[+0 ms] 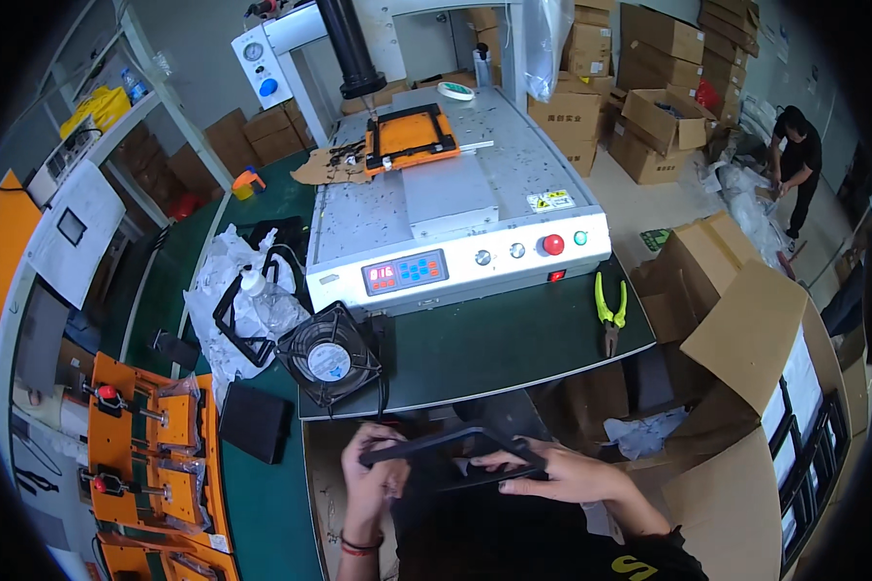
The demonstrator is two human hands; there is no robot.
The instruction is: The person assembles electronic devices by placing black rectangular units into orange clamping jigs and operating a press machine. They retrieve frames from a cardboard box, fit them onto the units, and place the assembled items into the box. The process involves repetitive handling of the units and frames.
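Both hands, left hand (376, 472) and right hand (562, 474), grip a thin black rectangular plastic frame (452, 453) by its ends (unsupported, off the green surface (513, 339)); twisting could bend it.

Two bare forearms are showing at the lower edge of the head view, with no sleeves covering them up to where the picture is cutting them off. The left hand (373, 474) is wearing no glove, and its wrist is carrying a thin wristband (361, 547) that is looking dark with a reddish strand running beside it. The right hand (562, 474) is likewise going ungloved, and no band or watch is showing on that wrist. Between the arms a black garment (543, 557) is filling the bottom middle, and part of a yellow printed mark (638, 567) is peeking out on it near the right forearm
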